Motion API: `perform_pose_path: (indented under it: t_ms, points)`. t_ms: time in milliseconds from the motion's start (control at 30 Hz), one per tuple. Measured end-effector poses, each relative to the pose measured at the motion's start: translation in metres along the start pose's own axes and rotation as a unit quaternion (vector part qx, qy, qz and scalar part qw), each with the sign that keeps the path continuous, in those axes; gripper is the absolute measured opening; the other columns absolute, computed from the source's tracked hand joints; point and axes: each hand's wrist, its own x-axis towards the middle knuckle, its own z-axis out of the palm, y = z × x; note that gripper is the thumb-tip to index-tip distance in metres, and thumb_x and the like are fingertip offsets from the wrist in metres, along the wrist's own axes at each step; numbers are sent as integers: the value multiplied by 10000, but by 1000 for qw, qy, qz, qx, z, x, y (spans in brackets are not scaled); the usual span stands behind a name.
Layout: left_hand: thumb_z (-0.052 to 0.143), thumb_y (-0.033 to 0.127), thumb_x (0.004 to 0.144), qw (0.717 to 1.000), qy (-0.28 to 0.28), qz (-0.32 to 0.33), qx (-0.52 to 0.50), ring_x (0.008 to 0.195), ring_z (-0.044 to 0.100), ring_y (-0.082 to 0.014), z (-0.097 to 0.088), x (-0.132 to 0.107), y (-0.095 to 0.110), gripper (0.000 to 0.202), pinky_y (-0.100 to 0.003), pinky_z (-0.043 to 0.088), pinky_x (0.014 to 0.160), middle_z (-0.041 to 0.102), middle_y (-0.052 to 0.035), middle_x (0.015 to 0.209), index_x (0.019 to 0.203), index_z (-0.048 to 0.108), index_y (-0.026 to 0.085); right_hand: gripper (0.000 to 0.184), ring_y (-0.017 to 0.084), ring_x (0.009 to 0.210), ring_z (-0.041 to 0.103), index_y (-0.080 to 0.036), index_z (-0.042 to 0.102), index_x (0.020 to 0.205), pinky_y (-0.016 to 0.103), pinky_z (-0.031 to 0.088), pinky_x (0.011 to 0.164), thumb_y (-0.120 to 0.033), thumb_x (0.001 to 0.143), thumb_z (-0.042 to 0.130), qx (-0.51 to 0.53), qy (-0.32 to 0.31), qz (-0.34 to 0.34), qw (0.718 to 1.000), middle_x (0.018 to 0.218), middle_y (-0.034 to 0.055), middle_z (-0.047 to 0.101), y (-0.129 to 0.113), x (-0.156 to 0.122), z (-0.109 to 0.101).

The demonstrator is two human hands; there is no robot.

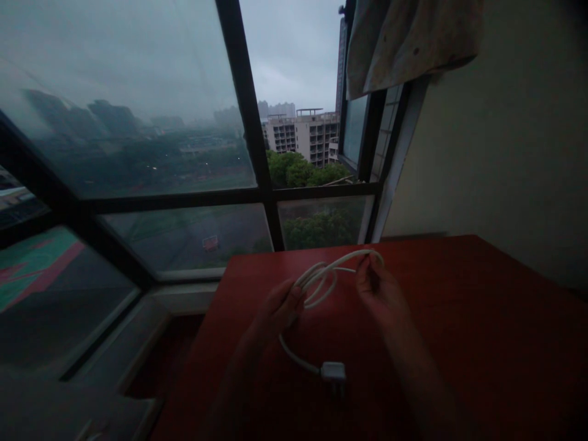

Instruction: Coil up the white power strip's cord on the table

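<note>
A white power cord [327, 269] hangs in loose loops between my two hands, above a red-brown table [459, 306]. My left hand [283, 306] is closed round one side of the loops, thumb on top. My right hand [377, 283] pinches the cord at the right end of the loops, fingertips together. From under my left hand a length of cord runs down and right to a white plug [333, 371], its prongs facing toward me. The light is dim, so the far end of the cord cannot be made out.
Behind the table stands a dark-framed window [179, 199], with buildings and trees outside. One pane at the right is open, under a hanging cloth [408, 43]. A pale wall [500, 153] borders the table on the right. A window ledge [188, 299] lies left of the table.
</note>
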Motion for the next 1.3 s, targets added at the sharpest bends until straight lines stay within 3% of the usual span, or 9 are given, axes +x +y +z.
perform_pose_path:
  t_ms: [100, 200, 367, 433, 533, 633, 867, 1100, 1300]
  points:
    - [542, 459, 879, 995, 47, -10, -89, 462, 341, -63, -1, 4, -3, 366, -178, 267, 425, 417, 41, 556, 677, 498, 157, 148, 90, 783, 689, -195, 697, 791, 129, 582, 694, -95, 696, 752, -59, -21, 3, 998, 800, -12, 727, 9, 3, -2]
    - [596, 469, 839, 969, 77, -29, -234, 410, 272, -45, -4, 9, -6, 346, -156, 242, 389, 334, 80, 526, 718, 481, 166, 153, 128, 847, 683, -173, 703, 834, 213, 576, 776, -222, 703, 765, -171, -59, 2, 984, 896, 34, 727, 24, 4, -4]
    - [589, 409, 850, 920, 57, -46, -386, 341, 208, -36, -10, 13, -11, 266, -139, 250, 342, 267, 108, 489, 785, 511, 163, 284, 189, 878, 664, -194, 706, 864, 335, 537, 833, -435, 713, 708, -416, -74, -81, 903, 937, 58, 719, 47, 9, -14]
    - [552, 375, 882, 900, 37, -54, -432, 327, 188, -33, -12, 13, -13, 238, -133, 248, 340, 239, 111, 485, 787, 511, 161, 389, 206, 870, 664, -195, 706, 915, 353, 534, 811, -540, 751, 630, -451, -94, -80, 884, 951, 71, 720, 54, 10, -18]
    - [500, 347, 921, 871, 22, -76, -485, 315, 187, -31, -15, 14, -17, 228, -126, 236, 346, 213, 111, 483, 790, 504, 160, 508, 189, 708, 671, -171, 708, 937, 328, 543, 685, -625, 789, 533, -411, -119, 20, 904, 822, 81, 724, 61, 8, -23]
    - [497, 350, 923, 860, 26, -76, -504, 306, 202, -36, -20, 16, -23, 244, -133, 228, 346, 197, 111, 465, 767, 495, 163, 471, 140, 567, 619, -159, 714, 880, 261, 504, 567, -599, 765, 592, -370, -108, 71, 920, 677, 48, 689, 64, 5, -23]
    - [566, 352, 880, 863, 23, -67, -500, 329, 228, -40, -22, 16, -27, 221, -147, 256, 355, 233, 109, 448, 803, 543, 146, 368, 67, 485, 471, -163, 693, 845, 183, 386, 476, -511, 728, 685, -354, -120, 54, 926, 595, -40, 583, 65, 1, -20]
    - [683, 340, 793, 902, 33, -65, -425, 348, 257, -29, -16, 11, -18, 271, -129, 276, 350, 312, 105, 471, 731, 491, 160, 389, 76, 474, 474, -166, 668, 753, 200, 359, 469, -537, 658, 739, -323, -74, 57, 942, 572, -37, 578, 66, 0, -20]
    - [638, 355, 830, 908, 7, -75, -412, 334, 231, -25, -13, 9, -15, 259, -125, 284, 340, 313, 110, 452, 744, 507, 149, 396, 66, 432, 432, -181, 597, 694, 192, 344, 445, -538, 635, 755, -297, -70, 56, 951, 507, -69, 518, 68, -1, -21]
